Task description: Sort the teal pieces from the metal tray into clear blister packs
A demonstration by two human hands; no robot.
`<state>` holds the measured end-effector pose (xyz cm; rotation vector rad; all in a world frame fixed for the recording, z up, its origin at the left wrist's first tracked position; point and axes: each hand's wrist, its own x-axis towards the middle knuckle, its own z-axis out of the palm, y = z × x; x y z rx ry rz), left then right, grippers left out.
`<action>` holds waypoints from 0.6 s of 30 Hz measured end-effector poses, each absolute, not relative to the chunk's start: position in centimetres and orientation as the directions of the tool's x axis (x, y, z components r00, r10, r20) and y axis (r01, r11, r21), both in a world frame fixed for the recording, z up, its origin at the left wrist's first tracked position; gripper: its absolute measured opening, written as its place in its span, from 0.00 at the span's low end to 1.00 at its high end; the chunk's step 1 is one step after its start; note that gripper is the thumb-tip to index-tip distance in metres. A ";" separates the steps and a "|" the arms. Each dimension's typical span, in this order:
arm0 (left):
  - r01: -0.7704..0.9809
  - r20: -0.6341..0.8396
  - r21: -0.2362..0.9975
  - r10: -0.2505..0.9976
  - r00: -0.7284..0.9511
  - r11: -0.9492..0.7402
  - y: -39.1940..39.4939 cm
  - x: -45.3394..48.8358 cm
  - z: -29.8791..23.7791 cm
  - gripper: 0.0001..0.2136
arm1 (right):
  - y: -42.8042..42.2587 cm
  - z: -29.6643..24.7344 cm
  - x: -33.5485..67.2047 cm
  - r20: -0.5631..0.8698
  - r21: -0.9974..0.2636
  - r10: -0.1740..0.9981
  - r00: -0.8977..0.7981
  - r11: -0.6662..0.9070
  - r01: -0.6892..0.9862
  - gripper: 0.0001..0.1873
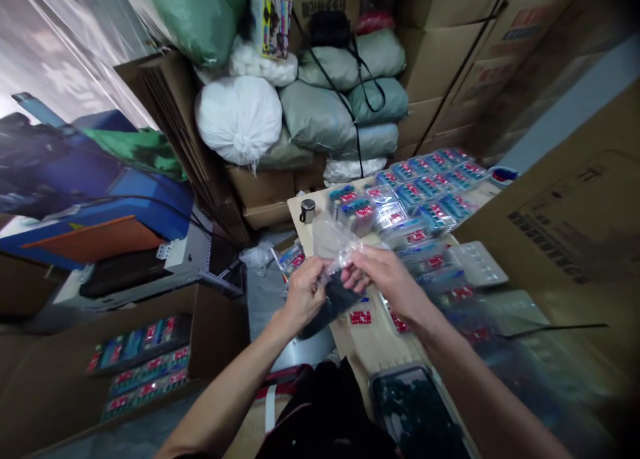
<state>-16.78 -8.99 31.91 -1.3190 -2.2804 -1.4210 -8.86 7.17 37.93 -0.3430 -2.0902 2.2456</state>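
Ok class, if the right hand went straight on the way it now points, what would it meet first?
The clear plastic bag already in its fingers, then probably the left hand; depth is unclear.

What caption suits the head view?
The left hand and right hand grip a clear plastic bag above a wooden table of small packs.

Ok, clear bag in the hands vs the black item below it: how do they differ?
The clear plastic bag is see-through and glossy, while the black item is opaque and dull. The clear plastic bag rises above the hands; the black item hangs below them. The clear plastic bag looks crinkled, the black item soft. Both meet at the left hand and right hand.
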 end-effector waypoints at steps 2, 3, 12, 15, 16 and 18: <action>0.677 0.480 0.696 0.546 -0.687 0.239 -8.9 -19.0 31.8 0.08 | 9.5 37.4 -9.5 -0.139 -0.990 0.236 -0.962 -0.049 0.131 0.17; 0.632 0.443 0.721 0.513 -0.735 0.282 -9.1 -20.0 31.8 0.08 | 10.7 36.7 -9.5 -0.163 -0.986 0.279 -0.946 -0.071 0.148 0.17; 0.385 0.340 0.763 0.184 -0.922 0.519 -14.0 -26.0 33.1 0.10 | 14.0 25.3 -1.4 -0.512 -0.855 0.455 -0.729 -0.182 0.486 0.20; 0.416 0.312 0.705 0.275 -0.909 0.575 -16.1 -25.8 33.2 0.09 | 12.1 23.3 2.3 -0.585 -0.801 0.460 -0.668 -0.195 0.566 0.20; 0.425 0.291 0.688 0.313 -0.904 0.589 -17.1 -25.5 33.0 0.09 | 11.4 22.8 3.5 -0.603 -0.787 0.453 -0.657 -0.203 0.582 0.20; 0.443 0.235 0.641 0.389 -0.891 0.627 -19.2 -25.0 32.0 0.09 | 9.7 21.8 6.1 -0.624 -0.773 0.436 -0.648 -0.222 0.595 0.20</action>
